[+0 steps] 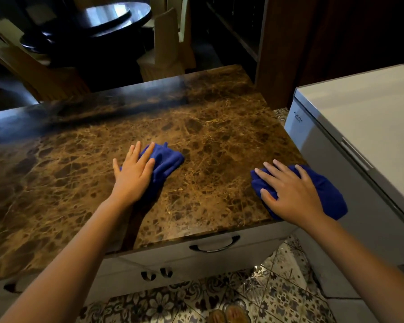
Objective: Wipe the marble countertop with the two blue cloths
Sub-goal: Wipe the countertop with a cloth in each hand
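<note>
The marble countertop, brown with pale gold veining, carries both cloths on its near half. The first blue cloth lies bunched near the countertop's middle, well in from its front edge; the left hand rests flat on the cloth's left part, fingers spread and extended, palm down, with the thumb reaching past the cloth onto the stone. The second blue cloth lies at the countertop's front right corner, its far end hanging over the right edge; the right hand presses on it palm down, fingers spread and pointing toward the countertop's middle. The two cloths sit well apart, with bare marble between them. Below the countertop's front edge is a pale drawer front with a dark curved handle. Just beside the countertop's right edge stands a white chest freezer with its lid closed. Patterned floor tiles show below the countertop. Beyond its far edge, a dark round table stands in dim light.
</note>
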A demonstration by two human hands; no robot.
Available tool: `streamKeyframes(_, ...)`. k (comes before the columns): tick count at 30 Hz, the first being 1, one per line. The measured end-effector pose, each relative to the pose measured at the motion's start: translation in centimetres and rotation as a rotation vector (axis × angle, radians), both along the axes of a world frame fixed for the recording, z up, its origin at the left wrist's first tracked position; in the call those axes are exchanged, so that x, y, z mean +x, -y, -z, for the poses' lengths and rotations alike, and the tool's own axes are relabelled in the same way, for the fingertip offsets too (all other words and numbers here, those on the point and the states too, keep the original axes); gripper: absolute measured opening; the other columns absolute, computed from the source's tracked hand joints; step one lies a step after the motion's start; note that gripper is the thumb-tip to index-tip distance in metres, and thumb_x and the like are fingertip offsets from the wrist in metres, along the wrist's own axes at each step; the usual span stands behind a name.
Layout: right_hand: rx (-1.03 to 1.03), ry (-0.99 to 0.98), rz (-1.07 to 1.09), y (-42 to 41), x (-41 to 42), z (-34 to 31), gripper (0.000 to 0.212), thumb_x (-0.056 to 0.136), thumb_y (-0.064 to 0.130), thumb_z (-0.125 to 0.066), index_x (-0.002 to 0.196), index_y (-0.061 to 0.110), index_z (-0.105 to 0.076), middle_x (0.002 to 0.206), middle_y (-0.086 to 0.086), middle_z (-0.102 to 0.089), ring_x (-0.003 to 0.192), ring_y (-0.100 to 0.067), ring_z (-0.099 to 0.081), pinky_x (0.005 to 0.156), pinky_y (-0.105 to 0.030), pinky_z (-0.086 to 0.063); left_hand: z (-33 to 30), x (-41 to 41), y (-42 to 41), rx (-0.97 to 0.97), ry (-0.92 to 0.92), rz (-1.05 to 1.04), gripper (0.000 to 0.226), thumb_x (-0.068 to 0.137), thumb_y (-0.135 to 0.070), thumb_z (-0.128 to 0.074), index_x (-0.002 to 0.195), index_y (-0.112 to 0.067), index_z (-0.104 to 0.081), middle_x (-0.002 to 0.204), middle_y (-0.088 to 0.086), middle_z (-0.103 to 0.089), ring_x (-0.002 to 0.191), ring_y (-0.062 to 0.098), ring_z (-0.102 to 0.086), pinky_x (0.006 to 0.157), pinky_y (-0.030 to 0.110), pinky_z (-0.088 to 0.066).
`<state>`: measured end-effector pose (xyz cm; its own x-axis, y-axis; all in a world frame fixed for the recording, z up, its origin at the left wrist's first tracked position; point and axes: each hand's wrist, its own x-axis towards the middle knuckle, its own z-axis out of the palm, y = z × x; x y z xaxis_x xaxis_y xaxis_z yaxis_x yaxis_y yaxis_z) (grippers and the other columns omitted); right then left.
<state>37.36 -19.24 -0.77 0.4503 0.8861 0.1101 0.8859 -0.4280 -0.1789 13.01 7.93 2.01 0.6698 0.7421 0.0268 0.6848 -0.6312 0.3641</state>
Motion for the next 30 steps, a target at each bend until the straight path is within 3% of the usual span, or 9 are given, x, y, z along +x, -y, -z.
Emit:
streamKeyframes(5,-0.035,-0.001,0.001,-0.1,0.1,-0.1,0.057,0.084,0.05,-0.022,0.137,0.034,-0.034,0.149,0.004,-0.036,0.14,-0.014,-0.022,0.112,-0.049,-0.015,1.9,2.4,-1.1,0.055,-0.15,0.034,0.051,0.095,-0.048,-0.026,0.144,-0.037,-0.015,0.158,0.006,-0.012,0.145,0.023,-0.007,0.115,0.054,-0.007)
streamKeyframes(12,-0.036,-0.001,-0.005,-0.1,0.0,-0.2,0.058,0.084,0.051,-0.02,0.137,0.034,-0.035,0.148,0.003,-0.037,0.139,-0.015,-0.023,0.111,-0.05,-0.017,2.5,7.3,-2.1,0.101,-0.219,0.141,0.055,0.085,-0.07,-0.021,0.134,-0.061,0.0,0.159,0.006,-0.005,0.145,0.028,-0.004,0.106,0.07,-0.002)
streamKeyframes(18,0.004,-0.007,-0.01,-0.1,0.0,0.1,0.052,0.087,0.046,-0.027,0.137,0.032,-0.036,0.148,0.003,-0.038,0.139,-0.015,-0.024,0.111,-0.05,-0.018,2.8,11.6,2.2,0.108,-0.201,0.38,0.051,0.087,-0.066,-0.02,0.135,-0.061,-0.001,0.159,0.004,-0.006,0.145,0.027,-0.001,0.105,0.071,0.0)
streamKeyframes(25,0.017,0.01,-0.013,-0.1,0.0,0.2,0.05,0.09,0.038,-0.024,0.138,0.028,-0.035,0.148,0.001,-0.037,0.139,-0.015,-0.023,0.111,-0.049,-0.018,3.2,10.1,9.6,0.174,-0.162,0.578,0.05,0.089,-0.061,-0.02,0.136,-0.056,-0.004,0.159,-0.002,-0.008,0.145,0.021,-0.002,0.108,0.066,0.002)
streamKeyframes(30,0.141,-0.256,-0.027,0.2,1.5,-0.8,0.044,0.095,0.029,-0.035,0.139,0.034,-0.031,0.153,0.008,-0.017,0.141,-0.007,-0.008,0.113,-0.045,-0.002,3.2,8.5,12.8,0.165,-0.146,0.636,0.049,0.09,-0.06,-0.019,0.135,-0.054,-0.002,0.158,-0.005,-0.006,0.145,0.018,0.001,0.11,0.061,0.007)
